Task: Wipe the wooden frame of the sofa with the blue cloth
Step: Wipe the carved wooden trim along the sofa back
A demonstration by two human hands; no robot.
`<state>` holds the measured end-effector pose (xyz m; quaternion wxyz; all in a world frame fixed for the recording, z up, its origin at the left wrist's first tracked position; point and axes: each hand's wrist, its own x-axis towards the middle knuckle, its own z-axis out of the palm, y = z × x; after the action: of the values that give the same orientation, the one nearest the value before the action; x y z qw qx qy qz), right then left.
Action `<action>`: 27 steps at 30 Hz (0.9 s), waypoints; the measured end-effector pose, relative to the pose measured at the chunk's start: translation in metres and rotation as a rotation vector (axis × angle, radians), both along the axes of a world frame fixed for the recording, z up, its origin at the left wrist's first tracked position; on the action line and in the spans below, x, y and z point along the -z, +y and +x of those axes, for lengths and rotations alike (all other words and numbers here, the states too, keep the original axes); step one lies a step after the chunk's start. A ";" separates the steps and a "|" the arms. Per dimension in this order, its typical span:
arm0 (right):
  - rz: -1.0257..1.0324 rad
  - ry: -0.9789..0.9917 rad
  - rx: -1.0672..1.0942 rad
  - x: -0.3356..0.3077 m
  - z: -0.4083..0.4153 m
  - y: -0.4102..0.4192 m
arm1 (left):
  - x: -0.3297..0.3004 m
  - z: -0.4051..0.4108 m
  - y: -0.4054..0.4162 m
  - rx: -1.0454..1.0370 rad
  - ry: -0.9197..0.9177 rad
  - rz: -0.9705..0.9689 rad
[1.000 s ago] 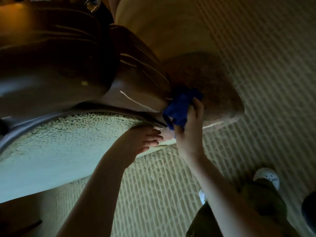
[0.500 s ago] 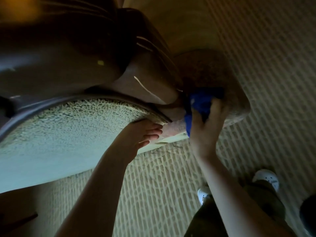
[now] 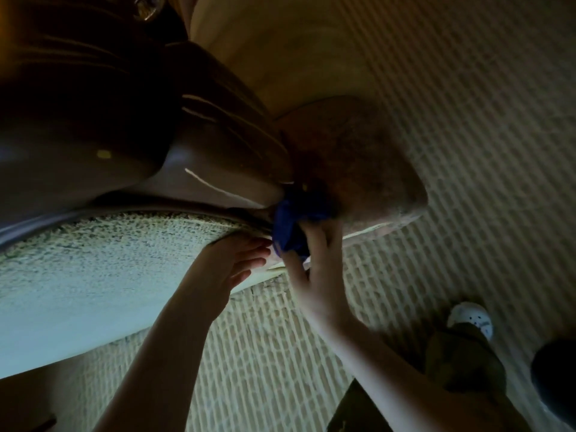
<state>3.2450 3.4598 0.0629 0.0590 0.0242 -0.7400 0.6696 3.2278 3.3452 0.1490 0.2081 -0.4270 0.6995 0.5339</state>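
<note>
- Near the middle of the head view, the right hand (image 3: 314, 275) grips a crumpled, deep blue cloth (image 3: 291, 222), fingers curled round its lower part, and holds it against the dark brown, glossy wooden frame of the sofa (image 3: 218, 163), where the wood meets a brownish, rounded upholstered end (image 3: 358, 160).
- Just left of the cloth, the left hand (image 3: 230, 266) lies with fingers straight and close together, resting on the edge of a pale, speckled seat cushion (image 3: 103, 269); its fingertips (image 3: 260, 252) point toward the cloth and stop just short of it.
- Above the cushion, the wooden frame curves away to the upper left into deep shadow, with thin pale streaks on its surface.
- Below both forearms, a beige carpet with a ribbed stripe pattern (image 3: 467, 120) covers the floor.
- At the lower right, a white perforated clog (image 3: 472, 318) shows beneath an olive-green trouser leg (image 3: 461, 357).
</note>
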 end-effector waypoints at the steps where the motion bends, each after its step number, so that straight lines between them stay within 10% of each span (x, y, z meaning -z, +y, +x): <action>1: -0.028 -0.053 -0.002 0.005 0.000 -0.002 | 0.001 -0.001 0.000 -0.012 -0.005 0.006; 12: -0.129 -0.615 0.274 0.000 -0.047 0.010 | 0.006 -0.002 -0.002 0.000 -0.054 0.033; 20: 0.318 -0.498 -0.171 -0.005 -0.153 0.024 | 0.008 -0.004 0.005 -0.015 -0.046 0.037; 27: 0.257 -0.491 -0.045 -0.005 -0.087 0.031 | 0.010 -0.004 0.007 -0.050 -0.041 0.071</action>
<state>3.1580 3.4913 0.0679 -0.1406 -0.1149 -0.8103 0.5572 3.2237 3.3519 0.1392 0.2239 -0.4476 0.6649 0.5545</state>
